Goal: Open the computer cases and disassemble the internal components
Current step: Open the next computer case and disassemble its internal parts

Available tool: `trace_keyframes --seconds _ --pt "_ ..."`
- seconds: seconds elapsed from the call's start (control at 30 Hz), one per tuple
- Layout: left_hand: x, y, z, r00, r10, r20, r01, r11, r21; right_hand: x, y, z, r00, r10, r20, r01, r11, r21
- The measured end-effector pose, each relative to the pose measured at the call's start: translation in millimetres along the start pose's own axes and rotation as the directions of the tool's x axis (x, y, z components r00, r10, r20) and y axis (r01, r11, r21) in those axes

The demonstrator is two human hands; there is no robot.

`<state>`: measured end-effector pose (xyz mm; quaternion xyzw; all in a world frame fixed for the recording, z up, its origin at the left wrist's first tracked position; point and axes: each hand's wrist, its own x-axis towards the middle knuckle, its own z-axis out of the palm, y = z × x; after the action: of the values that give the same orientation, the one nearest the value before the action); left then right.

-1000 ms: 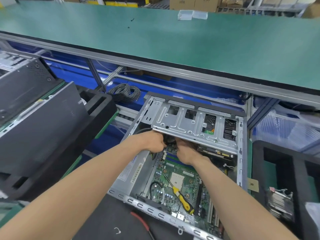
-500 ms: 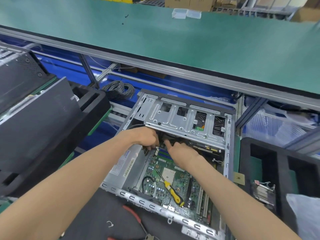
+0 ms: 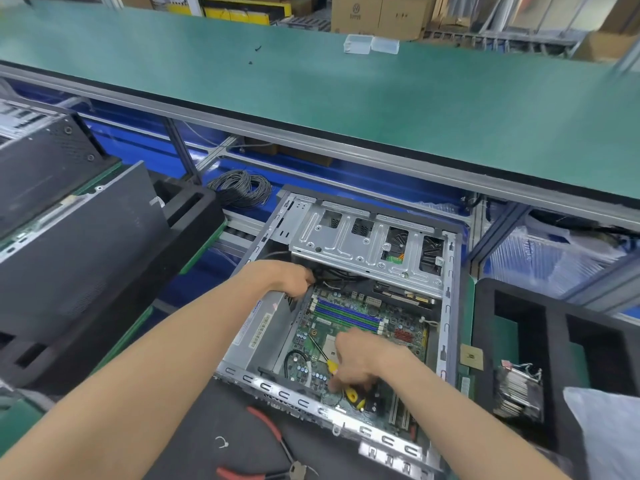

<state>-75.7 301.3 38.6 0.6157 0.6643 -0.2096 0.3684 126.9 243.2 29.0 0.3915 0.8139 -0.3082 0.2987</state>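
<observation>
The open computer case [image 3: 346, 306] lies flat on the table, its motherboard [image 3: 360, 323] under both hands, so the right hand [image 3: 360, 358] curls its fingers around the yellow screwdriver [image 3: 348, 384], while the left hand [image 3: 287, 277] grips black cables [image 3: 332, 273] beside its fingers, likely to unplug them.

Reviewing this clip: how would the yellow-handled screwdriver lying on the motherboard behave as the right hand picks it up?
The screwdriver looks rigid: thin metal shaft, moulded yellow-and-black handle. Probably light, since the right hand reaches for it with fingertips alone. Its rounded handle might roll on the motherboard if nudged.
</observation>
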Motion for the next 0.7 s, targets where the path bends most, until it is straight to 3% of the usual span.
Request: trace_keyframes --seconds 0.1,0.27,0.43,0.53,0.7 --pt "2 4 2 1.000 0.007 0.028 -0.007 1.000 0.011 0 -5 8 0.997 -0.020 -0.071 0.011 0.992 -0.125" --pt "4 9 2 0.999 0.001 0.048 -0.005 0.997 0.080 -4 3 -2 0.977 -0.002 -0.214 -0.026 0.991 -0.130" --pt "10 7 4 0.999 -0.012 0.053 0.001 0.977 0.211 -6 12 -7 0.850 0.077 -0.521 -0.099 0.995 -0.014" --pt "13 5 4 0.999 -0.007 0.054 -0.007 0.968 0.250 -6 15 -9 0.789 0.133 -0.600 -0.105 0.991 0.081" --pt "15 7 5 0.999 0.022 0.025 -0.029 0.943 0.332 -2 16 -10 0.732 0.118 -0.671 -0.079 0.993 0.088"
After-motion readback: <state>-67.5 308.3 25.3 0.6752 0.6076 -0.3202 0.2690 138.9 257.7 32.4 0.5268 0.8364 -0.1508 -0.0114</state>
